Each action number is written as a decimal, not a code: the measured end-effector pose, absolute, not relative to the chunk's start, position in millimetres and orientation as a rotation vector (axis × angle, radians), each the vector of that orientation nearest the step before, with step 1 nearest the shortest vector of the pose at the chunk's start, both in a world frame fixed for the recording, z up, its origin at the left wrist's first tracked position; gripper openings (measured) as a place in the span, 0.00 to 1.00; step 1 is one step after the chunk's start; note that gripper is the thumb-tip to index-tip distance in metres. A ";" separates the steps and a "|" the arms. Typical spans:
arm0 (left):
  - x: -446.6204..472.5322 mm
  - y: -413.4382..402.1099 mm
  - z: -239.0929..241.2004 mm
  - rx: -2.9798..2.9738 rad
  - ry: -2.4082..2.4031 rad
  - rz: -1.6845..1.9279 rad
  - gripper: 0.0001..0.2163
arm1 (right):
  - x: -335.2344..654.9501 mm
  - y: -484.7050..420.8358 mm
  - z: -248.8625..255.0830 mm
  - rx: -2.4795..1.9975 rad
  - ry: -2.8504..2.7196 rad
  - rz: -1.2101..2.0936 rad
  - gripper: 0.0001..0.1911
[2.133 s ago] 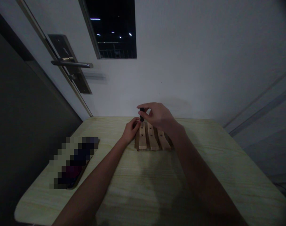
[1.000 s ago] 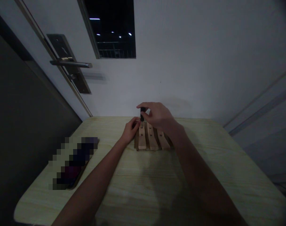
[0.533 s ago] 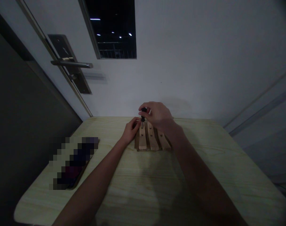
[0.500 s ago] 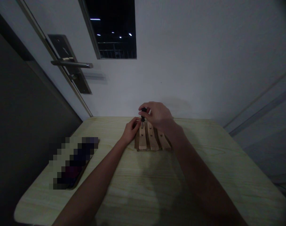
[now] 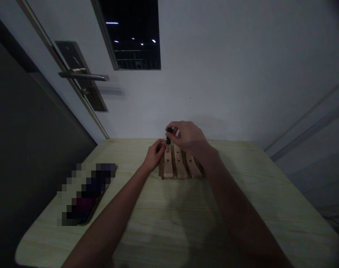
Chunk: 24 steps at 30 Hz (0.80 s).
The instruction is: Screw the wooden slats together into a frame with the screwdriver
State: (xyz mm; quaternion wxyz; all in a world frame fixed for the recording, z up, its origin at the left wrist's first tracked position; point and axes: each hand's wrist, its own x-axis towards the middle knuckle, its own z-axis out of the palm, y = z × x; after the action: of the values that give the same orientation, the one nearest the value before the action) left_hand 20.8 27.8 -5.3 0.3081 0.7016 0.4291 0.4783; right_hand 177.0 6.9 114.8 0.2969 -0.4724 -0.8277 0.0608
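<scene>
My right hand (image 5: 189, 138) is closed around the black handle of a small screwdriver (image 5: 168, 136), which stands nearly upright. Its metal shaft meets the far screw hole of the leftmost light wooden bar (image 5: 168, 169). Two more such bars, the middle one (image 5: 181, 169) and the right one (image 5: 194, 169), lie beside it, with dark holes along them. All three rest on a brown base (image 5: 161, 173). At the far left corner, my left hand (image 5: 154, 154) grips the base and bar edge with curled fingers; its fingertips are partly hidden. My right hand and forearm cover the far right part.
The pale wood-grain table (image 5: 147, 230) stands against a white door (image 5: 228, 74) with a metal handle (image 5: 84, 76) and a dark window (image 5: 130, 33). A phone-like flat object (image 5: 95, 203), partly blurred out, lies on the table's left side.
The whole view has shifted very slightly. My right fingers have moved a little around the screwdriver handle, and the screwdriver stays at the same hole. My left hand keeps its place.
</scene>
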 end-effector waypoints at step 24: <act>19.0 29.9 -10.4 1.859 1.115 1.293 0.13 | 175.4 5.7 113.5 -1.352 -2.172 0.093 0.16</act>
State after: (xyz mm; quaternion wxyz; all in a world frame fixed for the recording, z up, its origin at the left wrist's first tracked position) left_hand 19.0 29.9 -10.4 0.3039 0.7017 0.4208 0.4880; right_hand 175.4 5.7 113.5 0.2865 -0.5060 -0.8128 0.0350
